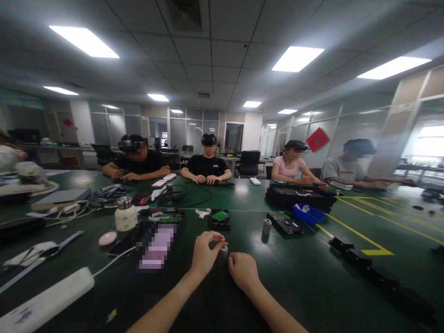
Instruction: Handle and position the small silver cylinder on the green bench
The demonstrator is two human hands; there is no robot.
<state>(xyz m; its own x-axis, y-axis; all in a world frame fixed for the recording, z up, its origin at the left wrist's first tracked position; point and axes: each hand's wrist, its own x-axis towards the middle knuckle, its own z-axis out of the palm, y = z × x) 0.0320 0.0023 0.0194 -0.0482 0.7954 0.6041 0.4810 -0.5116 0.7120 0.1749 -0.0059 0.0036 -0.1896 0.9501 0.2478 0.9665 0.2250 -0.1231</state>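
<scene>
My left hand [205, 252] is curled, its fingertips pinched round a small grey cylinder [224, 253] that stands on the dark green table [298, 282]. My right hand [243, 270] rests closed just right of that cylinder, knuckles up; I cannot see what its fingers hold. Both forearms come in from the bottom edge. A second small grey cylinder [266, 226] stands farther back. A dark drive with a green circuit board [219, 218] lies beyond my hands.
A white bottle [125, 213], a pink pad [107, 238], a phone [156, 245], cables and a white power strip [45, 300] lie at the left. A blue tray [308, 213] and black drives sit at the right. Several people sit across the table.
</scene>
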